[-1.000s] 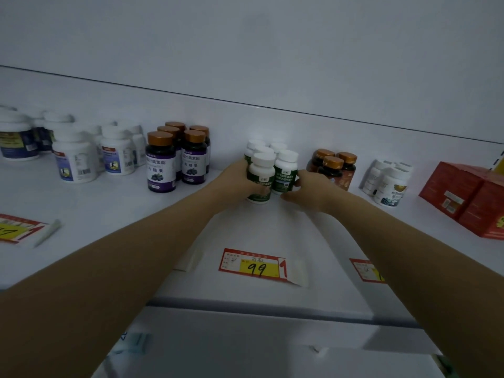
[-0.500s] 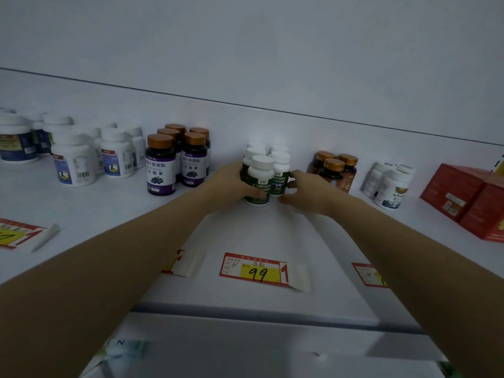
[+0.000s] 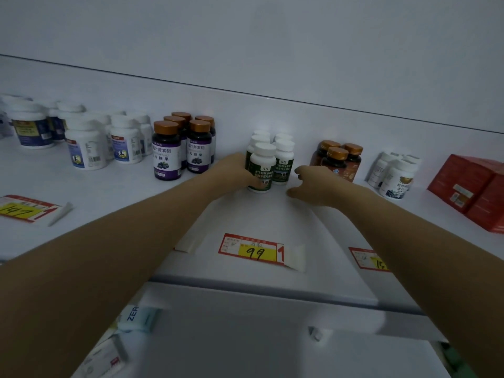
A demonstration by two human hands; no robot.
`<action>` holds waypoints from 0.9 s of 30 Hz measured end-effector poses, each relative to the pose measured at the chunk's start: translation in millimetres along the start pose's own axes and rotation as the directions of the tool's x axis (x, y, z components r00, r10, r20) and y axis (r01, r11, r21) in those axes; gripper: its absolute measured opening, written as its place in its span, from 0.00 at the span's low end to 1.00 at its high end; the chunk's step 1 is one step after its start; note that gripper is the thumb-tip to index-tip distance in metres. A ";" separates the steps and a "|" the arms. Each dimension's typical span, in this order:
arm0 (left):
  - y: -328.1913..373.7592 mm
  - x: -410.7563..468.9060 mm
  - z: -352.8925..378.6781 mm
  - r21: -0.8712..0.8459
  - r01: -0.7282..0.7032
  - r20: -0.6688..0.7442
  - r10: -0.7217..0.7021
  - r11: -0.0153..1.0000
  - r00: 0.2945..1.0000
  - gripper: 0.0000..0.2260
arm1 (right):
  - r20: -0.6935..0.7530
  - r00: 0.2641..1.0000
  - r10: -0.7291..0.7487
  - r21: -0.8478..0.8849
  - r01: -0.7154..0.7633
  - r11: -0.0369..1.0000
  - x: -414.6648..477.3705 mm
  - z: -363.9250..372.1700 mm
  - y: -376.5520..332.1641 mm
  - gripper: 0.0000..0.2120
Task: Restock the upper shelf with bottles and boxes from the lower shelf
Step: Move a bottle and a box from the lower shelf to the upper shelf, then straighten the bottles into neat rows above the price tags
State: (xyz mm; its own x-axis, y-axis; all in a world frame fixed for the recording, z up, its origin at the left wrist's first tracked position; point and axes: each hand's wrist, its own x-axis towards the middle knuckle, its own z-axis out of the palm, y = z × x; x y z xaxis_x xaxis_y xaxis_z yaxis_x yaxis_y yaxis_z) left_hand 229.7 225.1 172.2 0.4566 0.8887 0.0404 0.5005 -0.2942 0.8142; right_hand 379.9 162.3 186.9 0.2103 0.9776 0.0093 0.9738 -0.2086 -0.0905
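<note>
Evidently neatening: the left hand (image 3: 237,173) has its fingers curled round the front green-label bottle (image 3: 262,166) standing on the upper shelf (image 3: 109,192) — probably squaring it into line — while the right hand (image 3: 313,184) hovers just beside, fingers relaxed, holding nothing.

— What else is on your feed?
— I see a red-and-yellow price tag (image 3: 252,252) marked 99 at centre, a second tag (image 3: 26,211) marked 147 far left, a third tag (image 3: 366,258) partly hidden at right.
</note>
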 end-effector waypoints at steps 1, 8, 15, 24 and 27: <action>0.6 -4.6 -0.5 0.078 0.026 -0.028 -0.024 0.997 0.999 0.27 | 0.014 1.000 -0.004 -0.020 0.004 1.000 -4.2 -0.8 2.0 0.23; 11.0 -50.5 -13.5 0.502 0.044 -0.074 -0.008 0.864 0.997 0.25 | 0.033 0.999 -0.031 -0.147 0.035 0.989 -48.3 -16.4 1.6 0.24; 23.8 -130.6 -33.1 0.678 -0.061 -0.044 0.123 0.732 0.991 0.20 | -0.029 1.000 -0.002 -0.188 -0.003 0.982 -145.7 -34.5 -17.3 0.22; 9.2 -255.8 -10.0 0.564 -0.266 0.043 0.293 0.782 0.955 0.19 | -0.059 0.987 0.149 -0.175 -0.157 0.972 -297.9 -25.2 -41.0 0.24; -1.7 -284.6 9.7 0.534 -0.264 0.131 0.230 0.803 0.964 0.19 | -0.029 0.982 0.188 -0.164 -0.190 0.968 -328.8 -9.0 -42.6 0.23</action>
State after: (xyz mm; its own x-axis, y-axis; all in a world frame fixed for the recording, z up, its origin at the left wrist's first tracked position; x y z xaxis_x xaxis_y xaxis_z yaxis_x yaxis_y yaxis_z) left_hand 106.1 -30.7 153.7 0.6516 0.7435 0.1500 0.6745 -0.6585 0.3338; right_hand 270.1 -150.4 196.7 0.3916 0.9199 0.0210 0.9170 -0.3921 0.0737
